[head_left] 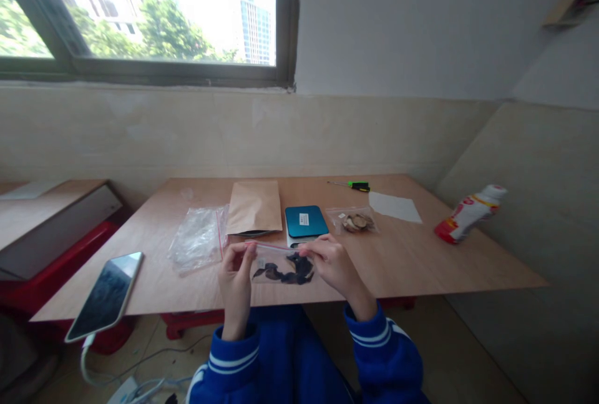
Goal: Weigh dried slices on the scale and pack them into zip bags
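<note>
Between my hands hangs a clear zip-lock bag (281, 270) with a red seal strip along its top and dark, dried, curled pieces inside. My left hand (237, 273) pinches the strip's left end, thumb against fingers. At the other end, my right hand (333, 261) grips the strip in the same way. A small pale label shows on the bag's left part. Just beyond the bag, a digital scale with a blue square plate (306, 221) lies on the table, its front partly hidden by my right hand and the bag.
A brown paper pouch (255, 207) and clear empty zip bags (199, 238) lie left of the scale. To the right are a bag of dried slices (358, 221), white paper (395, 206), a green-black screwdriver (358, 185) and a bottle (468, 213). A cabled phone (107, 295) overhangs the table's left edge.
</note>
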The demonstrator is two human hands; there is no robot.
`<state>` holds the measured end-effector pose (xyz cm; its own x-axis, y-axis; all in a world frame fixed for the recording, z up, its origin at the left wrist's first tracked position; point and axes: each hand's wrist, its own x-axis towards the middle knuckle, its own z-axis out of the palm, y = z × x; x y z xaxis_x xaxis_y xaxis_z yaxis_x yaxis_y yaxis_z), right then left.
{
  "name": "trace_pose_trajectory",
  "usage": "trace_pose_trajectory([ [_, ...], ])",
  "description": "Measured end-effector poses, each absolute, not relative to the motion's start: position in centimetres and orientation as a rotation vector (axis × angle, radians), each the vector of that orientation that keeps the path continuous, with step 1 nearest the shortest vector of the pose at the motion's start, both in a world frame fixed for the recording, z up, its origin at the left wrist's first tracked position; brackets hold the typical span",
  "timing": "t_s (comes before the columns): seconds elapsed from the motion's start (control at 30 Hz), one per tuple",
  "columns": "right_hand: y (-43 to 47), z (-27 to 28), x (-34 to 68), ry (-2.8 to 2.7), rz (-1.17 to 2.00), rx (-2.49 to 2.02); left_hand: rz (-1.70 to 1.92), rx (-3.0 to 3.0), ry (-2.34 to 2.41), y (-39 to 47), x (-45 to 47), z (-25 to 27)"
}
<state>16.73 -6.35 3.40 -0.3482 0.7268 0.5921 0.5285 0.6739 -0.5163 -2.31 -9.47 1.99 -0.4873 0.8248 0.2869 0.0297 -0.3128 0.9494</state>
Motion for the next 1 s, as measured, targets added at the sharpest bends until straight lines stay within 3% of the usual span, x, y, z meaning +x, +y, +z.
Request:
trace_pose_trajectory([
  [0.43,-7.0,4.3,17.4,-2.100,0.550,-0.935,1.867,0.930,1.351,-10.0,-3.3,2.3],
  [0.73,-6.9,4.0,17.9,-2.065,0.473,-1.002,1.865,0.976,1.308,-10.2,-3.4,2.4],
  [1.0,-7.0,4.1,18.2,-1.948,0.810,-0.929,1.891,0.567,1.086,-10.1,-2.9,2.3],
])
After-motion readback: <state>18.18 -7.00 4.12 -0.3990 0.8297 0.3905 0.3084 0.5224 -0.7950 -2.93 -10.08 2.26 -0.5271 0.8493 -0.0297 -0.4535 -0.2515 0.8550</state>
